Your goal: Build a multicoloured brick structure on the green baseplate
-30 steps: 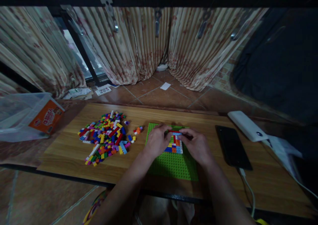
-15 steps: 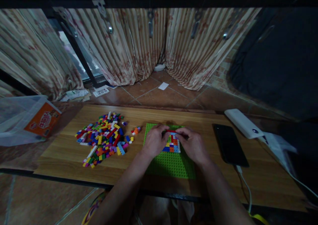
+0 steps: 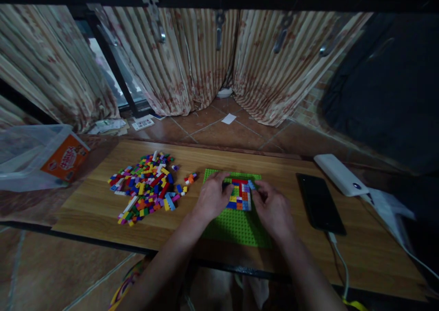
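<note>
Near you on the worktop, your green baseplate carries a multicolored brick panel. Your right hand pinches a light blue brick by its far right corner; your left hand's grip, left of it, I cannot tell. Curtains hang far off.

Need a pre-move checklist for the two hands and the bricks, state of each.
1. Light blue brick gripped: ok, at the fingertips of the right hand.
2. Left hand free of bricks: cannot tell, its fingertips are partly hidden.
3. Green baseplate flat on the table: ok.
4. Red strip at the far edge of the built patch pressed fully down: cannot tell at this size.
5. Loose brick pile apart from the baseplate: ok, off to its left.
6. Phone apart from the baseplate: ok, off to its right.
</note>
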Demonstrator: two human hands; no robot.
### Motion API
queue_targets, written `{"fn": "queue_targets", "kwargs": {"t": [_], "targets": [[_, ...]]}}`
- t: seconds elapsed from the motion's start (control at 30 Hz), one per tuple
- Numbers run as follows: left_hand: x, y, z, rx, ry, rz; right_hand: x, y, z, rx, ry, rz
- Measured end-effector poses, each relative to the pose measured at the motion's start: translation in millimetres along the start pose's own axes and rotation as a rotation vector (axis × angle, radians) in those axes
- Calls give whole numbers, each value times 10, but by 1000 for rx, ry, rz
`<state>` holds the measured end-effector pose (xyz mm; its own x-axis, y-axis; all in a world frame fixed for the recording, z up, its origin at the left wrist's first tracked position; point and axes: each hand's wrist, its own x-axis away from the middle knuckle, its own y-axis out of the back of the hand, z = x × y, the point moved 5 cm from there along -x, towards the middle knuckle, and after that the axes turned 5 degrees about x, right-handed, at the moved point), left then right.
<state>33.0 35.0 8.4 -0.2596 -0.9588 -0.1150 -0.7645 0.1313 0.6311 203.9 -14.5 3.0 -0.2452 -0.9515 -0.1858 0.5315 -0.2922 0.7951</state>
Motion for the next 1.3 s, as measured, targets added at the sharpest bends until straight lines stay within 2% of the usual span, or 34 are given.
{"fn": "queue_targets", "kwargs": {"t": [0.47, 0.8, 1.3], "targets": [[50, 14, 14, -18, -23, 53, -101, -156, -99, -239, -55, 283], [50, -10, 45, -1, -10, 58, -155, -135, -166, -382, -91, 356], [55, -29, 62, 1, -28, 52, -236, -123, -156, -384, -57, 504]]}}
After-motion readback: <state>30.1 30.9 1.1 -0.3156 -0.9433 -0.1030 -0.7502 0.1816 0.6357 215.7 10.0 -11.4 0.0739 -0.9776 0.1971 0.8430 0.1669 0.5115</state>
